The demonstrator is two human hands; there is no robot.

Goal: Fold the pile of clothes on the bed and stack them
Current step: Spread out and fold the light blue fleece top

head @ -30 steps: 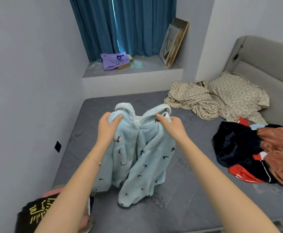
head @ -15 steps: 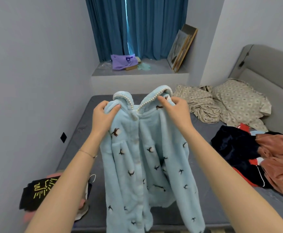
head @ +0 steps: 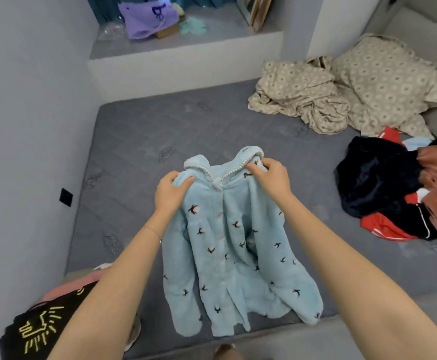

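Note:
A fluffy light-blue jacket (head: 227,255) with small dark bird marks and a pearl-trimmed collar hangs over the grey mattress (head: 186,131), its hem near the front edge. My left hand (head: 171,192) grips its left shoulder and my right hand (head: 270,178) grips the right shoulder by the collar. At the right lies an unfolded pile of clothes (head: 399,188): dark navy, red and rust-pink pieces. A stack with a black yellow-printed garment (head: 38,331) on top sits at the front left corner.
A crumpled beige patterned sheet (head: 303,97) and pillow (head: 386,76) lie at the head of the bed, against the grey headboard. A raised window ledge (head: 186,55) behind holds a purple bag (head: 147,19). The wall runs along the left.
The view has tipped downward. My hands have lowered the jacket toward the mattress, so that it hangs spread out with its hem at the bed's front edge.

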